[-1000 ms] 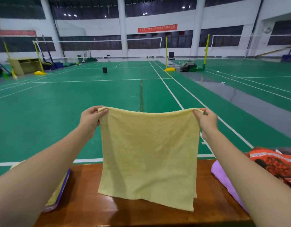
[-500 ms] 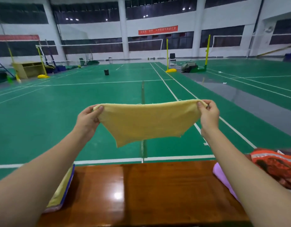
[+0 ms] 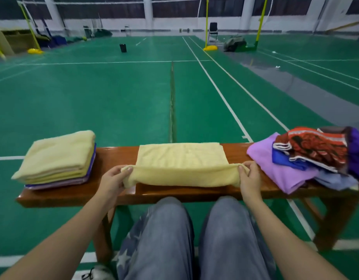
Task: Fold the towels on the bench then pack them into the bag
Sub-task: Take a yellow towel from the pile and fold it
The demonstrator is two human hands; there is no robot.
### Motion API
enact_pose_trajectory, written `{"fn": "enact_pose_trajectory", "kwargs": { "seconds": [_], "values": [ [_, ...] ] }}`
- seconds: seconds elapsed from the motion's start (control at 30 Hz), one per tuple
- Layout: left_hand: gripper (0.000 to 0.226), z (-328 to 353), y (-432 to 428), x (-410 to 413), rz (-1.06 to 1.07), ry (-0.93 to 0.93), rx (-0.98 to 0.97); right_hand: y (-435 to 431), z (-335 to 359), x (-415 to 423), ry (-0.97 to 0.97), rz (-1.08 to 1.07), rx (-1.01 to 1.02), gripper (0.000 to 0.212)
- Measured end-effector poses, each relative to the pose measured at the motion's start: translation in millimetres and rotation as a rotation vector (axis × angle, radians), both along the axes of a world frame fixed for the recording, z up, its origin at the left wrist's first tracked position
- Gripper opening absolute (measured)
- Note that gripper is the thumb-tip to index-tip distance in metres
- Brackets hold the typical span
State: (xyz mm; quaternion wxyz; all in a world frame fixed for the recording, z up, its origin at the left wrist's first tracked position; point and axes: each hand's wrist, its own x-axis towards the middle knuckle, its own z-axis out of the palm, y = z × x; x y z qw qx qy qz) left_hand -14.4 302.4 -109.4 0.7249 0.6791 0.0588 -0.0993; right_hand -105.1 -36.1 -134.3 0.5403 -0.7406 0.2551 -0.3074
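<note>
1. The yellow towel's [image 3: 180,158] near corners are pinched between thumb and fingertips, one by the left hand [image 3: 114,179], one by the right hand [image 3: 249,178]. Its near edge is raised off the bench [image 3: 114,156], and its far half is laid flat on the bench's middle.
2. A crooked fold could be produced if one corner is carried further than the other, and the unpinned far half could be pushed off the bench's far edge.
3. The folded stack [image 3: 57,158] at the bench's left end and the unfolded pile [image 3: 308,156] at its right end are not touched.
4. Half a second earlier the towel was held in the air above the bench.
</note>
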Motion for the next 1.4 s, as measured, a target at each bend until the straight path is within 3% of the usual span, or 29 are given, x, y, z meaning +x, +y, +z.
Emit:
{"fn": "enact_pose_trajectory", "kwargs": {
  "seconds": [0.23, 0.5, 0.77, 0.9, 1.4],
  "values": [
    [0.009, -1.5, 13.7, -16.5, -0.048, -0.018, 0.090, 11.0, -5.5, -20.4, 0.113, -0.007, -0.225, 0.004],
    [0.005, 0.3, 14.5, -18.7, -0.021, -0.009, 0.147, 16.9, -0.5, -26.5, 0.111, -0.013, -0.261, 0.011],
    [0.025, -5.8, -16.8, 15.1, 0.129, -0.144, 0.412, 13.7, -2.1, 0.0, 0.084, -0.103, -0.296, 0.017],
    [0.017, -8.9, -31.7, 34.8, 0.180, -0.243, 0.519, 9.6, -4.0, 17.5, 0.114, -0.148, -0.308, 0.021],
    [0.028, -35.9, -58.3, 116.2, 0.125, -0.347, 0.973, -16.6, -12.8, 90.7, 0.253, -0.134, -0.395, 0.019]
  ]
}}
